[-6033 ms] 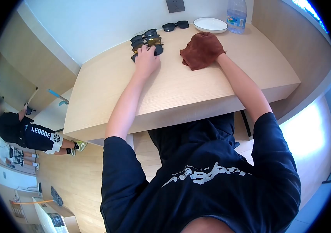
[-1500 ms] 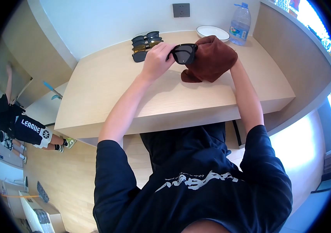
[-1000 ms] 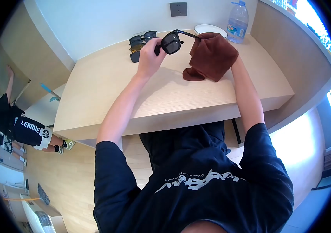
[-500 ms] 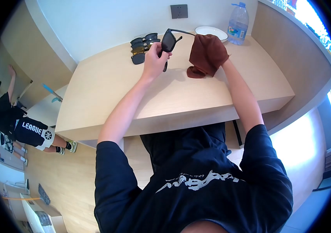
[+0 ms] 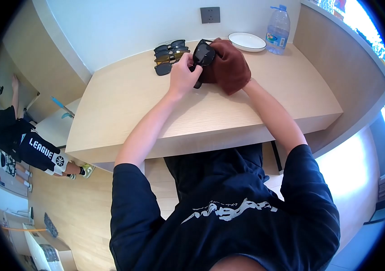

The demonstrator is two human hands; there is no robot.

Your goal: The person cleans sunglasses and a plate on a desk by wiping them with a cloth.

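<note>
My left hand [image 5: 185, 77] pinches a pair of dark sunglasses [image 5: 204, 54] by one side and holds them up over the table, lenses tilted towards me. A dark brown cloth [image 5: 231, 67] covers my right hand [image 5: 247, 85] almost to the wrist, so its fingers are hidden. The cloth is bunched against the right side of the sunglasses, at the lens and temple. Just beyond my left hand lie several more pairs of glasses [image 5: 170, 55] in a stacked row, some dark and one with yellow lenses.
On the wooden table [image 5: 134, 99] a white plate [image 5: 247, 41] with a dark rim and a big water bottle [image 5: 277, 31] stand at the back right. A curved wooden panel [image 5: 337, 54] rises along the right. Two people [image 5: 7, 126] are off to the left.
My right hand has brought the cloth leftwards against the sunglasses. The sunglasses have turned, their lenses now facing me more.
</note>
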